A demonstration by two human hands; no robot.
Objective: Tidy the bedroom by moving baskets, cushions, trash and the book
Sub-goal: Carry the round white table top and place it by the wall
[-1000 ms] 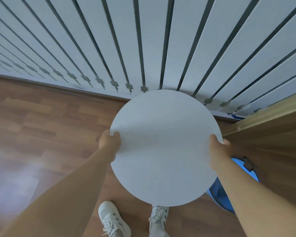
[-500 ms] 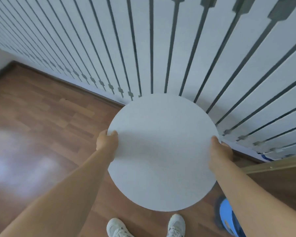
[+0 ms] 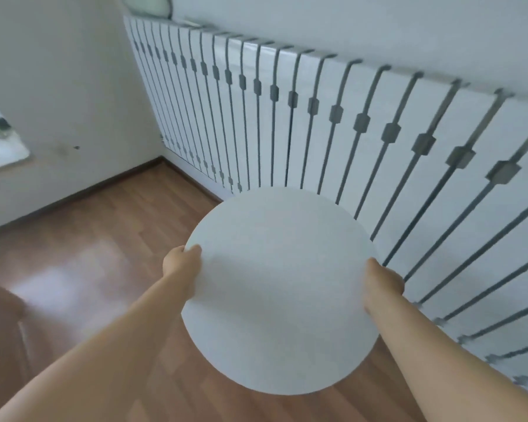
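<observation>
A round white top (image 3: 282,287), flat and plain, fills the lower middle of the head view; whatever lies under it is hidden. My left hand (image 3: 180,263) grips its left edge, thumb over the rim. My right hand (image 3: 381,281) grips the right edge the same way. Both forearms reach up from the bottom corners. No basket, cushion, trash or book shows in this frame.
A white panel with grey vertical bars (image 3: 317,123) runs along the wall behind the round top. Brown wooden floor (image 3: 104,239) spreads to the left up to a white wall corner (image 3: 73,102). A brown furniture edge (image 3: 0,306) sits at far left.
The view has swung left and upward: the blue bin and my shoes have left the frame, and the room corner has come in. Both hands keep their grip on the round top.
</observation>
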